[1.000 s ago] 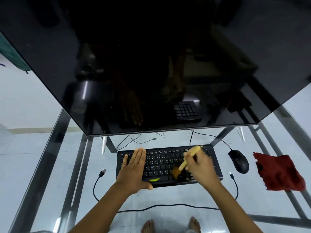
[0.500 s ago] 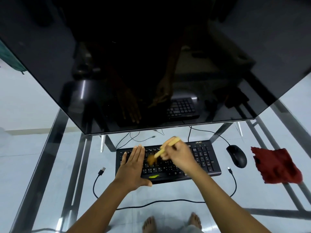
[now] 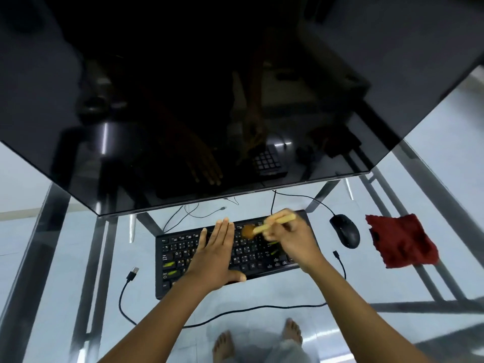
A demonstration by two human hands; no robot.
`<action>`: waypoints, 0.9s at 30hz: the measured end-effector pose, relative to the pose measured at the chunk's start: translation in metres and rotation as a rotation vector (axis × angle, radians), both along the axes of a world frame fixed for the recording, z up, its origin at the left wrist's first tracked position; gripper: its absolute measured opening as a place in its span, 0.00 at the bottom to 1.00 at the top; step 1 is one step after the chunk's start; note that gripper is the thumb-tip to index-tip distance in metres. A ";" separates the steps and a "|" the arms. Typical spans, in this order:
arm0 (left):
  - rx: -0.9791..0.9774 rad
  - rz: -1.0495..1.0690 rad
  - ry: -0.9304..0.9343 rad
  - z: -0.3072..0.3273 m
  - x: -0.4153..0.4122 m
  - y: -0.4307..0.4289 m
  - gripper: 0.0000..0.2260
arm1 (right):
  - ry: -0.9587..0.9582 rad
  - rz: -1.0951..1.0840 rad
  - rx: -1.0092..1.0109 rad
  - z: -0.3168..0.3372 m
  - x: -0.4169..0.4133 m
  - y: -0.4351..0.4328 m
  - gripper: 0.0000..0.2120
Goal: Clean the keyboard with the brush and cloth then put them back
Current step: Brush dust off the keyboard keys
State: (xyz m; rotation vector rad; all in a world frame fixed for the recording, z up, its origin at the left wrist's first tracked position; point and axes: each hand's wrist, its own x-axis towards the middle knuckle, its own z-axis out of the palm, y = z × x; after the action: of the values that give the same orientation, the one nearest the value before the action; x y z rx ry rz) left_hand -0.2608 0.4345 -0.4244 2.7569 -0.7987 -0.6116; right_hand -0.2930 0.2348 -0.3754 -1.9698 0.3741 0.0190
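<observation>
Black flat keyboard [image 3: 178, 255] sits on the glass table [image 3: 288, 289], below the dark monitor [image 3: 209, 100] at 12 o'clock. The right hand [image 3: 293, 239] grips a small wooden-handled brush [image 3: 272, 224], bristles on the upper keys. The left hand [image 3: 217, 255] lies flat, fingers straight, at the brush's 9 o'clock. Black mouse [image 3: 344, 230] is at the keyboard's 3 o'clock, crumpled red cloth [image 3: 400, 242] beyond it.
</observation>
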 end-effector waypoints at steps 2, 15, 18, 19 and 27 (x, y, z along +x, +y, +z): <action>0.005 -0.014 0.006 -0.002 0.000 -0.008 0.56 | 0.044 0.100 -0.049 -0.001 -0.004 0.001 0.04; 0.009 -0.117 0.015 -0.005 0.001 -0.058 0.56 | 0.044 -0.206 0.012 0.004 -0.003 -0.065 0.06; 0.014 -0.129 0.023 -0.008 0.001 -0.067 0.57 | 0.054 -0.260 -0.146 0.004 -0.009 -0.063 0.04; 0.013 -0.129 0.026 -0.009 0.001 -0.069 0.57 | -0.015 -0.343 -0.176 0.003 -0.011 -0.067 0.04; 0.002 -0.117 -0.012 -0.012 0.000 -0.068 0.57 | -0.070 -0.373 -0.218 -0.001 -0.021 -0.073 0.03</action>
State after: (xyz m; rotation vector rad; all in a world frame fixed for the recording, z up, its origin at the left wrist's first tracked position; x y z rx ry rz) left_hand -0.2613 0.3662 -0.4362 2.7327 -0.9681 -0.6184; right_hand -0.3137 0.1614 -0.3760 -2.0776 0.7166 -0.3405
